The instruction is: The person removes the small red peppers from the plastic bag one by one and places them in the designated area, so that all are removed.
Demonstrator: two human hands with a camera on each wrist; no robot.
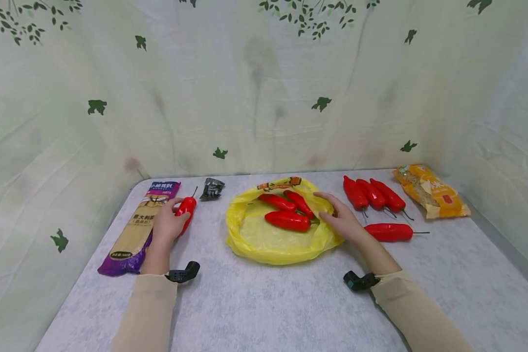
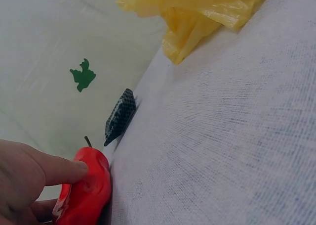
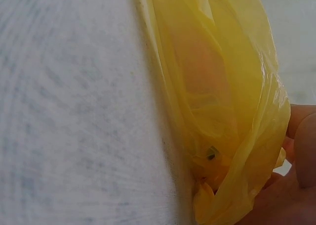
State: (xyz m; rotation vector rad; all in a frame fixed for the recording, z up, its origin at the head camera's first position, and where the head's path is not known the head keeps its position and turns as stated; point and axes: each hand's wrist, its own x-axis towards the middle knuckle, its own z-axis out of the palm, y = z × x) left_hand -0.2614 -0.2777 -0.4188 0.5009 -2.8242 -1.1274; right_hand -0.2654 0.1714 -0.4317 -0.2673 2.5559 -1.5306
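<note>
My left hand [image 1: 167, 221] pinches a red chili pepper [image 1: 187, 209] between thumb and fingers, its thin stem pointing up and away. The left wrist view shows this pepper [image 2: 86, 188] just beside the table surface. In the middle, a yellow plastic bag [image 1: 264, 255] lies with its mouth spread wide, and several red peppers [image 1: 287, 221] rest inside. My right hand [image 1: 345, 221] holds the bag's right rim, the rim passing between thumb and fingers. From the right wrist, the bag's wall [image 3: 237, 111] covers part of that hand.
A pasta packet [image 1: 134, 225] lies by my left forearm, a small black packet [image 1: 212, 188] behind the held pepper. To the right, three red peppers [image 1: 373, 193] lie in a row, with another red pepper [image 1: 389, 232] nearer. An orange bag [image 1: 429, 191] sits far right, before the curtain.
</note>
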